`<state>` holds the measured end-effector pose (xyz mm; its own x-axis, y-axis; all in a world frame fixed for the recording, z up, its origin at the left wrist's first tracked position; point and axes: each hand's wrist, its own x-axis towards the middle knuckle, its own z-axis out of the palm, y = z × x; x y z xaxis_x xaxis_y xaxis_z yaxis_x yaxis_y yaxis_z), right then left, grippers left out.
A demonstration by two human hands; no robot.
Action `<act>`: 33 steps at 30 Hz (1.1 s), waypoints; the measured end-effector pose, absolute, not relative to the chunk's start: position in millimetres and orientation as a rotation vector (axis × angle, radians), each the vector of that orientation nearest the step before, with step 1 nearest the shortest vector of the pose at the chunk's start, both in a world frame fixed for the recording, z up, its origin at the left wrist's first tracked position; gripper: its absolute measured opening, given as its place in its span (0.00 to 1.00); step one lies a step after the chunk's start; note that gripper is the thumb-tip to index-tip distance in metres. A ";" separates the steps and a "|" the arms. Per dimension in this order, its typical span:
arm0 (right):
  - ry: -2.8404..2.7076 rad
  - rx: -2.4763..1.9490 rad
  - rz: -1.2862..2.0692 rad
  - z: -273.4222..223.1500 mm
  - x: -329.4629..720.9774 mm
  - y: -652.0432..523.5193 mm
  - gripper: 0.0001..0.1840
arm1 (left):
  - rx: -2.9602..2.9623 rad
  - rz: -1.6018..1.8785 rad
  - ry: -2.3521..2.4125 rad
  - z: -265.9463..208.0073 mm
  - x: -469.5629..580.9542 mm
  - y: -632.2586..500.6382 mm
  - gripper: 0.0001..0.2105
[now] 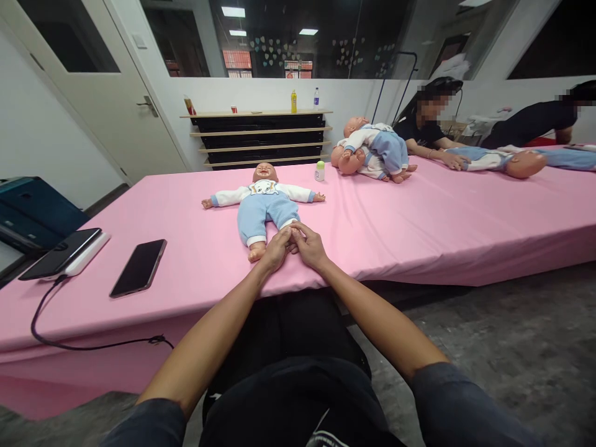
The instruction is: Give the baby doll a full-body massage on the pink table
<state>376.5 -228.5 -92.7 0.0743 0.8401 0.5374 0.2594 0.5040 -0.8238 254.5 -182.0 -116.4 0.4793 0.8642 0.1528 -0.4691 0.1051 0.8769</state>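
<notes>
A baby doll (267, 208) in a white top and light blue trousers lies on its back, arms spread, feet towards me. My left hand (278, 247) and my right hand (309, 244) meet around its foot on the right side of the view, just below the trouser cuff. Both hands are closed, with the thumbs side by side on top. They hide that foot almost wholly. The doll's other foot (257, 251) is bare and rests on the pink cloth beside my left hand.
On the pink-covered table (200, 248) lie a phone (138, 268) and another on a white block (69, 254) with a cable. A small green-capped bottle (319, 171) stands near stacked dolls (372, 149). At right, a person (426, 118) handles another doll (493, 159).
</notes>
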 end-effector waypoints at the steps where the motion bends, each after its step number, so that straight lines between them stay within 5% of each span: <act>1: -1.478 -1.013 0.570 -92.5 376.3 -228.4 0.20 | 1.068 1.033 0.458 -116.2 254.2 -182.4 0.24; 14: -1.528 -1.121 0.541 -107.1 372.8 -222.1 0.24 | 1.222 1.095 0.531 -121.2 251.3 -183.4 0.22; 24: -1.697 -1.449 -0.219 -95.4 363.6 -229.6 0.20 | 1.185 1.115 0.490 -106.2 247.9 -193.5 0.17; 33: -1.841 -1.637 -0.075 -92.8 366.4 -234.1 0.24 | 1.002 1.117 0.510 -116.4 249.9 -183.7 0.19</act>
<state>366.4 -234.1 -92.8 0.0053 0.8638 0.5038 0.9021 0.2133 -0.3752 249.9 -183.7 -116.4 0.3915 0.9109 0.1306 -0.4985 0.0907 0.8621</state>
